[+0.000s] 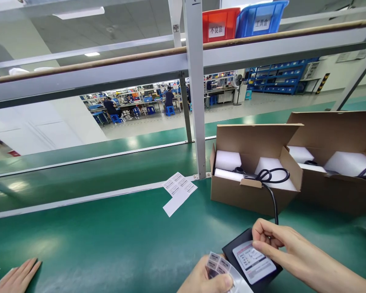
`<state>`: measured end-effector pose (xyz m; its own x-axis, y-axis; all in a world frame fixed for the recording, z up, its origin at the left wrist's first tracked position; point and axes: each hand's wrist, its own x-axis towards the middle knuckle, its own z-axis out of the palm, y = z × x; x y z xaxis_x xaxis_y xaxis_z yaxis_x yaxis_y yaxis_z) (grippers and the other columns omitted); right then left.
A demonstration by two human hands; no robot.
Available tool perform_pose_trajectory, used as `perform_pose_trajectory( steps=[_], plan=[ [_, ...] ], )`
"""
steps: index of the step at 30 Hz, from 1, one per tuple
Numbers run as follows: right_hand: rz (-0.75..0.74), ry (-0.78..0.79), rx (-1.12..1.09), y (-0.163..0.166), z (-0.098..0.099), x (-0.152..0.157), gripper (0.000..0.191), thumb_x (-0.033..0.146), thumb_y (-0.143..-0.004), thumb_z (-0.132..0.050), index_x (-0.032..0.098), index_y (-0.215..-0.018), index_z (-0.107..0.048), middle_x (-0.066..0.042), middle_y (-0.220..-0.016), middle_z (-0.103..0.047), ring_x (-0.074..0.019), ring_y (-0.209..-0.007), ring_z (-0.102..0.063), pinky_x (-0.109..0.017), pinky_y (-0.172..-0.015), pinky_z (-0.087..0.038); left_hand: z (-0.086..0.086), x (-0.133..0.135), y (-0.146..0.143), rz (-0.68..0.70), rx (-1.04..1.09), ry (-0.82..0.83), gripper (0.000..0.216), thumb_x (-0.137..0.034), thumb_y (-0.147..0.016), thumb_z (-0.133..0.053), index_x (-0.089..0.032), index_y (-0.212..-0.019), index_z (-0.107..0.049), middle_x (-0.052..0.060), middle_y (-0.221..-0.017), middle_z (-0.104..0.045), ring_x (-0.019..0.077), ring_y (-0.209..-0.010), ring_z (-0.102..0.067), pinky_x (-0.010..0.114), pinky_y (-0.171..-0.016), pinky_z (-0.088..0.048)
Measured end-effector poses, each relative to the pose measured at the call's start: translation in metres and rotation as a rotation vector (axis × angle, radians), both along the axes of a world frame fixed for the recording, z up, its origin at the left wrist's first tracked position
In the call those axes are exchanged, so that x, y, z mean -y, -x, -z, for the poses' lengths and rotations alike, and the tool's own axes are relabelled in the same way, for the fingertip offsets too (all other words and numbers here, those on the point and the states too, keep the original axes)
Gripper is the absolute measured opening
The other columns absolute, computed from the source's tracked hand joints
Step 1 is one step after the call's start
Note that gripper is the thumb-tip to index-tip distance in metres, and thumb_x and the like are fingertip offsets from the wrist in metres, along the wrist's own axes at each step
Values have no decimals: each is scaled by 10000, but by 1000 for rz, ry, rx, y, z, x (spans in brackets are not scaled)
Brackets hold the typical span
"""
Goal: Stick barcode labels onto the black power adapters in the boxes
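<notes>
step: labelling | right hand (280, 244) pinches black power adapter (250, 260) at 5 o'clock, cord to open carton (250, 195) at 2 | left hand (201, 278) grips sticker strip (218, 264) | next, likely: peel one sticker, set squarely beside printed label (253, 262)

On the green desk (110, 240), the right hand (280, 244) pinches the edge of a flat black power adapter with a white label (251, 262), whose black cable (273, 199) runs into an open brown cardboard box (253, 191). The left hand (201, 278) holds a small sheet of stickers (218, 264) beside it.
</notes>
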<state>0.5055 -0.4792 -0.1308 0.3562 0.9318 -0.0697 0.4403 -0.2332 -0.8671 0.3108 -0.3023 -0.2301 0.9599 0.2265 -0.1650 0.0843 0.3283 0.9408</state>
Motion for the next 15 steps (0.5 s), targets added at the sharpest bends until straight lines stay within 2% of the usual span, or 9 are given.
perform_pose_trajectory(
  steps=[4, 9, 13, 15],
  plan=[
    [4, 14, 13, 1, -1, 0, 384, 593, -1007, -513, 244, -846, -506, 52, -760, -510, -135, -700, -423, -252, -610, -324, -10, 0, -1, 67, 32, -11, 826, -672, -665, -838, -106, -1248, -690, 162, -1057, -770, 328, -1018, -700, 359, -893, -482],
    [10, 19, 150, 4, 3, -1, 399, 595, -1043, -416, 254, -870, -530, 39, -769, -532, -143, -706, -457, -252, -621, -372, -29, 2, -1, 109, 42, -26, 768, -681, -692, -815, -118, -1207, -723, 143, -990, -769, 262, -916, -688, 296, -812, -450],
    [39, -27, 420, 6, 11, -2, 278, 448, -1042, -477, 262, -840, -525, 51, -691, -574, -132, -605, -520, -227, -538, -420, -34, 5, 0, 99, 44, -25, 730, -675, -693, -818, -129, -1170, -738, 128, -943, -767, 250, -892, -676, 300, -816, -439],
    [102, -149, 681, 4, 12, -2, 229, 433, -1015, -525, 262, -864, -543, 51, -670, -604, -132, -530, -558, -224, -460, -439, -28, 7, 0, 40, 27, -11, 745, -670, -666, -839, -120, -1158, -729, 143, -985, -771, 290, -956, -683, 338, -865, -444]
  ],
)
